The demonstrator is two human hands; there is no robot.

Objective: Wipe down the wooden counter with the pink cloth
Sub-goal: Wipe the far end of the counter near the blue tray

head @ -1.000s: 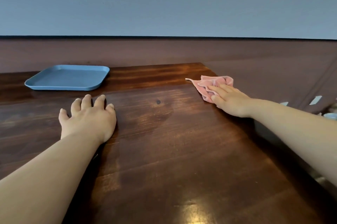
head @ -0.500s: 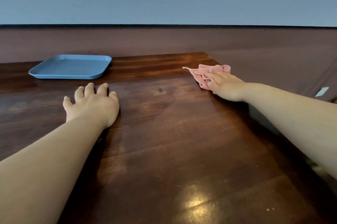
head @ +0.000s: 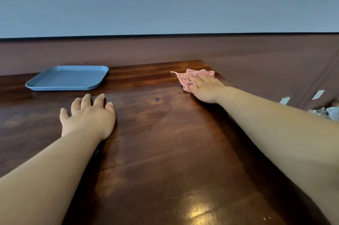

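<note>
Nearest the person, the wooden counter (head: 165, 151) shows a glossy dark-brown top with a bright patch of reflected light close to the near edge. Both bare forearms stretch out over it from the near side.

A little farther in, on the left, the left hand (head: 88, 116) rests palm-down on the wood. Its fingers (head: 86, 99) are slightly spread and gently bent, the tips touching the surface, and they hold nothing. A small dark knot in the wood sits just to the right of this hand, between the two hands.

Farther still and to the right, the right hand (head: 205, 87) lies on top of the pink cloth (head: 192, 75), pressing it onto the counter. The fingers (head: 194, 80) lie close together and fairly straight over the crumpled fabric; whether the thumb tucks under a fold I cannot tell. The cloth is bunched up near the far right corner of the counter, one thin corner of it trailing off to the left across the wood.

On the far left of the counter, well apart from the cloth, a blue tray (head: 67, 88) sits flat, just beyond the left hand.

Off the counter's right edge, lower down, a few pale bits show, too blurred to identify. Behind the counter runs a dark brown wall panel, and above it a grey-blue wall.
</note>
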